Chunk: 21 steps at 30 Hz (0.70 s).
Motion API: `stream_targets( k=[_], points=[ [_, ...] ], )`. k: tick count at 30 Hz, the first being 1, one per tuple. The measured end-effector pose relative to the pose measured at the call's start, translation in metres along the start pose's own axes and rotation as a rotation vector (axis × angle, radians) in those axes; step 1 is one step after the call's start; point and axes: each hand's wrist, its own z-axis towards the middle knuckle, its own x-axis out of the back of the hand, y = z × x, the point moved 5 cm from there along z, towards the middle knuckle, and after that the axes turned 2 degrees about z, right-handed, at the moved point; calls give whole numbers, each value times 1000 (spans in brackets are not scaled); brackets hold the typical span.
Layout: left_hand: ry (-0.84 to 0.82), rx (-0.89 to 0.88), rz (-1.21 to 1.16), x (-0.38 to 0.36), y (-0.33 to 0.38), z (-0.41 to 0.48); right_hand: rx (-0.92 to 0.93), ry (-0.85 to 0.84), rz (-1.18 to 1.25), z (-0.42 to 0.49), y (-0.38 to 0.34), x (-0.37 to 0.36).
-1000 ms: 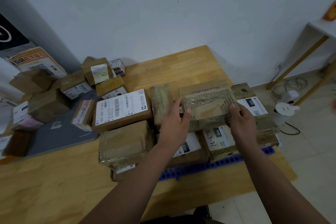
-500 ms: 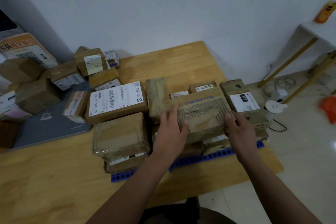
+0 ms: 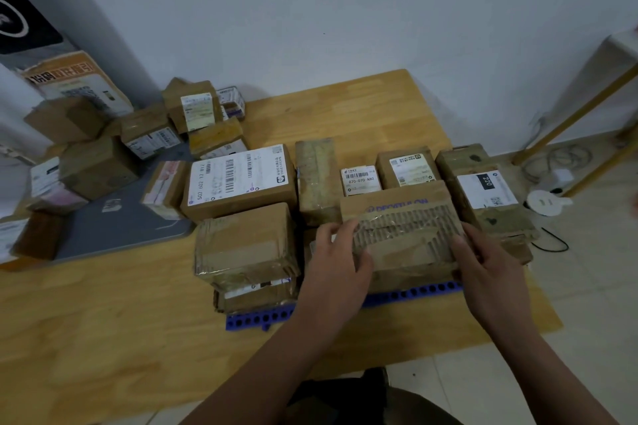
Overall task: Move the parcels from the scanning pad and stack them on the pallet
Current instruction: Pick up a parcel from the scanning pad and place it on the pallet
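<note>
Both hands, left [image 3: 336, 262] and right [image 3: 490, 264], clamp a corrugated parcel [image 3: 402, 235], now lowered onto the blue pallet's [image 3: 259, 319] stack at 3 o'clock.

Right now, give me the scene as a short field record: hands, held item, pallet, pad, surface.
left hand: gripping the left end of the corrugated parcel
right hand: gripping its right end
held item: corrugated parcel, torn top, taped, blue print at the far edge
parcel position: over the front right of the pallet stack; contact underneath hidden
pallet: blue pallet, perforated edge showing, loaded with stacked parcels
pad: grey scanning pad, left, parcels on and around it
surface: wooden table
</note>
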Motion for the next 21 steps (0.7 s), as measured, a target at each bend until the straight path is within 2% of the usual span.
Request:
stream_targets(
  k=[10, 16, 21],
  points=[
    [57, 149, 134, 26, -26, -7, -1, -150, 54, 0, -6, -44],
    [122, 116, 263, 31, -32, -8, -4, -189, 87, 3, -7, -57],
    [134, 112, 203, 33, -33, -9, -8, -194, 83, 8, -11, -62]
  ],
)
